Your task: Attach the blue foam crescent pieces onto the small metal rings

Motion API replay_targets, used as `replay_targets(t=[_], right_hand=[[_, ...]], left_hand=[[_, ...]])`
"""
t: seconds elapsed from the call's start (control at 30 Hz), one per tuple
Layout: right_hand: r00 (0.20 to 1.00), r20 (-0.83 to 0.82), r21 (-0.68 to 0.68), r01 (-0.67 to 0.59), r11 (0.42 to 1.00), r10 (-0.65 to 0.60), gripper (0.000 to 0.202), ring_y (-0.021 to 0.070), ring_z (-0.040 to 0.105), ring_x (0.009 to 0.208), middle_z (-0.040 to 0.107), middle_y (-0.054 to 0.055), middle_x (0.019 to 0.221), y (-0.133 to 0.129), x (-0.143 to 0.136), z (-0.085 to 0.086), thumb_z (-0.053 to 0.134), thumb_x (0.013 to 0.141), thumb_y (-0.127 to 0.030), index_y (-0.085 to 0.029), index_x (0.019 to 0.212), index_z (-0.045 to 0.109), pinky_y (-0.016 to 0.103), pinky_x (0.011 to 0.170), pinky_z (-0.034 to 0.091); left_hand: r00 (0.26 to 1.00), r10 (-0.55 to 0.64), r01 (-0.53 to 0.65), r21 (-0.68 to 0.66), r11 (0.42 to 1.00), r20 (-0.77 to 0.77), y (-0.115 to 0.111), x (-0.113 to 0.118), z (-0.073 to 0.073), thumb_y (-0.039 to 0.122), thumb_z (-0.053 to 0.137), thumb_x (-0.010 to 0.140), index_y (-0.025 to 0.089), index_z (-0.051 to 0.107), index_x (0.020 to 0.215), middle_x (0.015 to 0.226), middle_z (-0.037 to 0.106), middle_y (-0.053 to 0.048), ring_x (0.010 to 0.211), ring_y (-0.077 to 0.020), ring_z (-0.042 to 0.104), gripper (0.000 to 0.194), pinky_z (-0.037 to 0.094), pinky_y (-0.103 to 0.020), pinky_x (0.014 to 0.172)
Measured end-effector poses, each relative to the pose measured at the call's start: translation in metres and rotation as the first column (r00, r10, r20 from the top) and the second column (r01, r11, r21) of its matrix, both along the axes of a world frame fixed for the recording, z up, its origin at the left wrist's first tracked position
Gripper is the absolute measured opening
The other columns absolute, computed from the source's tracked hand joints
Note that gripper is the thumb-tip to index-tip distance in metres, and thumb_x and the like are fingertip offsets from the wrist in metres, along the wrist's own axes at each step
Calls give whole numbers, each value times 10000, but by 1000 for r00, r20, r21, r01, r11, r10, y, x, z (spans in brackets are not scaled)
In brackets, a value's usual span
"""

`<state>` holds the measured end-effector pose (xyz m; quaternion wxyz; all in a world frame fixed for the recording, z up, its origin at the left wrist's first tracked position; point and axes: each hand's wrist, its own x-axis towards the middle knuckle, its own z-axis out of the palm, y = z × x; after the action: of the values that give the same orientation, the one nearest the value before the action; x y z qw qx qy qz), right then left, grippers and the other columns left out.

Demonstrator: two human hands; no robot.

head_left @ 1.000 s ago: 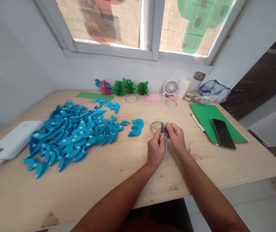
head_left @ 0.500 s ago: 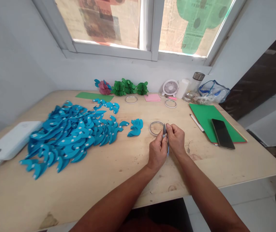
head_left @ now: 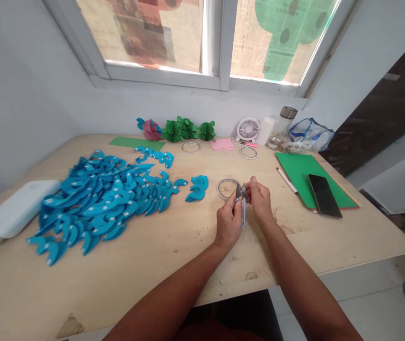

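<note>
In front of me over the table, my left hand (head_left: 229, 221) grips a small pair of scissors (head_left: 244, 208) with a blue handle. Its dark blades point away from me and stand slightly apart. My right hand (head_left: 259, 201) is beside the blades, fingers curled and close to the tips. Whatever its fingers pinch, if anything, is too small to make out. Just beyond the hands lies a roll of narrow tape (head_left: 220, 190). Left of it sits a little blue folded paper piece (head_left: 198, 188). A large pile of blue curved paper pieces (head_left: 110, 194) with white squares spreads farther left.
A white device (head_left: 18, 203) lies at the left. Along the back stand green paper shapes (head_left: 187, 129), pink paper (head_left: 223, 144), a small fan (head_left: 248, 129) and a glass bottle (head_left: 283, 124). At right, a phone (head_left: 325, 195) rests on green sheets (head_left: 294, 166), beside a pen (head_left: 286, 180).
The scissor blades, together before, are now apart. My right hand has drawn slightly away from my left, with its thumb raised. The whole view has shifted a little.
</note>
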<state>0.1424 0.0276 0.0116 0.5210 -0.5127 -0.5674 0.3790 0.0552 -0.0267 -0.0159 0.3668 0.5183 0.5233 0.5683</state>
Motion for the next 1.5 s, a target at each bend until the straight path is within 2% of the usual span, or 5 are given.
replay_targets(t=[0.13, 0.67, 0.97, 1.2, 1.5], right_hand=[[995, 30, 21, -99, 995, 98, 308, 105, 449, 523, 507, -28, 566, -1, 0, 1, 553, 749, -464, -177, 643, 518, 224, 506, 360], [882, 411, 208, 156, 966, -231, 447, 90, 330, 457, 366, -54, 444, -6, -2, -1, 367, 874, -482, -198, 528, 368, 234, 476, 243], [968, 76, 80, 233, 969, -239, 559, 81, 339, 396, 377, -35, 392, 8, 11, -1, 366, 826, -607, -196, 449, 389, 236, 429, 275], [957, -284, -80, 41, 996, -62, 367, 76, 404, 430, 516, -34, 509, 13, 13, 0, 556, 729, -544, -182, 668, 553, 208, 413, 288], [987, -4, 0, -161, 987, 161, 312, 93, 415, 510, 480, -43, 540, 3, 7, 2, 576, 745, -458, -179, 616, 523, 224, 502, 333]], left_hand=[[1000, 7, -7, 0, 1000, 16, 2, -2, 1, 339, 425, 862, 151, 547, 1209, 525, 474, 39, 445, -89, 411, 413, 360, -194, 478], [989, -48, 55, 48, 997, -142, -4, 2, 5, 301, 379, 876, 145, 537, 1190, 779, 649, -51, 589, -123, 545, 385, 414, -217, 582], [981, -74, 82, 35, 996, -178, -5, 4, 2, 282, 388, 877, 152, 544, 1192, 630, 559, 9, 510, -91, 459, 375, 365, -192, 516], [997, -30, 32, 18, 999, -65, -1, 2, -2, 317, 406, 868, 142, 564, 1179, 526, 474, 43, 468, -88, 423, 391, 365, -192, 498], [999, -29, 29, 4, 1000, 22, 1, 0, 0, 358, 406, 867, 136, 559, 1171, 500, 465, 47, 457, -90, 432, 406, 377, -190, 493]])
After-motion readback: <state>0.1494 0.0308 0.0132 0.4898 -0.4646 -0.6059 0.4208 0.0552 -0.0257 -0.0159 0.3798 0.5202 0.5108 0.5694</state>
